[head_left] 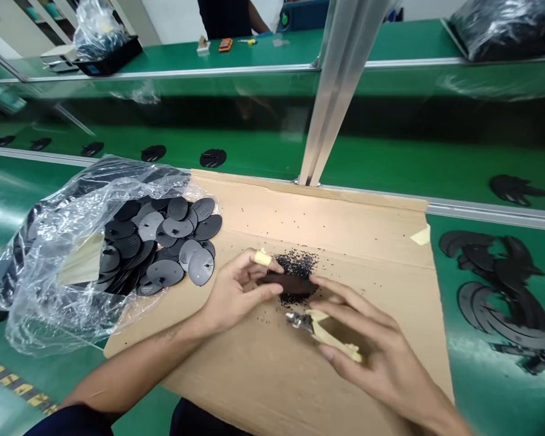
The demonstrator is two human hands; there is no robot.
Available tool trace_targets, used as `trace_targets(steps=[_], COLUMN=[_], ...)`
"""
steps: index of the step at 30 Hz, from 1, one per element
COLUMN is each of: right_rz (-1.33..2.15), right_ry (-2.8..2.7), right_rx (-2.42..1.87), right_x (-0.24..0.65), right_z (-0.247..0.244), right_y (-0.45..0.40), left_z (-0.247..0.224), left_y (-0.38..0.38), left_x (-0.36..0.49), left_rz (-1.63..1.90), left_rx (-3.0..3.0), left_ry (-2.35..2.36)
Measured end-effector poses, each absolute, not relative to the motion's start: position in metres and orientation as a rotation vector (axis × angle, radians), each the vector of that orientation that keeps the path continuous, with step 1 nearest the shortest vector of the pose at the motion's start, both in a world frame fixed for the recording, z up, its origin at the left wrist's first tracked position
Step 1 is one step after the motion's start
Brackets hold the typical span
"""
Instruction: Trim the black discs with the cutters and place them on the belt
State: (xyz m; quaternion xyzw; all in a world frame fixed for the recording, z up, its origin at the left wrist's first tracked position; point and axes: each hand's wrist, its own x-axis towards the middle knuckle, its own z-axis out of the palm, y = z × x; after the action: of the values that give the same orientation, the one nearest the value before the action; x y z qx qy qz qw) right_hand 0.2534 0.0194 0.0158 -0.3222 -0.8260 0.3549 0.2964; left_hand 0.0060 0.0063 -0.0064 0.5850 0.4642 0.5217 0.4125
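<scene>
Left hand (234, 293) is pinching a dark strip (287, 283) at frame centre, fingers (267, 292) clamped, above black granules (297, 261) on a cardboard sheet (354, 233); right hand (381, 345) is gripping a tape-wrapped metal tool (327, 330), fingers curled round it.

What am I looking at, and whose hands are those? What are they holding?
This picture comes from a camera worn on a person's head, looking down at their own hands. The left hand pinches a dark strip, and the right hand grips a metal-tipped tool with a cream handle. Below them lies a cardboard sheet sprinkled with black crumbs. Beside it, a clear plastic bag holds round grey discs. Everything rests on a green workbench.
</scene>
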Motion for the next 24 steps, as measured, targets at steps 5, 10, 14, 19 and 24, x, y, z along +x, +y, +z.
trace_targets(steps=[5,10,14,19,24], right_rz=[0.747,0.831,0.684,0.532,0.567], right_ry=[-2.215,-2.183,-2.143,-2.266,-2.293], right_rx=[-0.736,-0.675,-0.812,-0.801,-0.758], right_x=[0.247,0.251,0.261,0.267,0.267], right_z=[0.012,0.018,0.022,0.016,0.014], right_y=[0.010,0.008,0.018,0.030,0.029], left_z=[-0.012,-0.012,-0.010,-0.008,-0.007], left_y=[0.002,0.003,0.004,0.003,0.002], left_x=[0.007,0.001,0.003,0.006,0.006], left_rz=[1.119,1.041,1.150,1.119,1.103], left_rx=[1.821,2.074,2.010,1.973,2.000], left_ry=[1.154,1.083,1.042,0.938,0.890])
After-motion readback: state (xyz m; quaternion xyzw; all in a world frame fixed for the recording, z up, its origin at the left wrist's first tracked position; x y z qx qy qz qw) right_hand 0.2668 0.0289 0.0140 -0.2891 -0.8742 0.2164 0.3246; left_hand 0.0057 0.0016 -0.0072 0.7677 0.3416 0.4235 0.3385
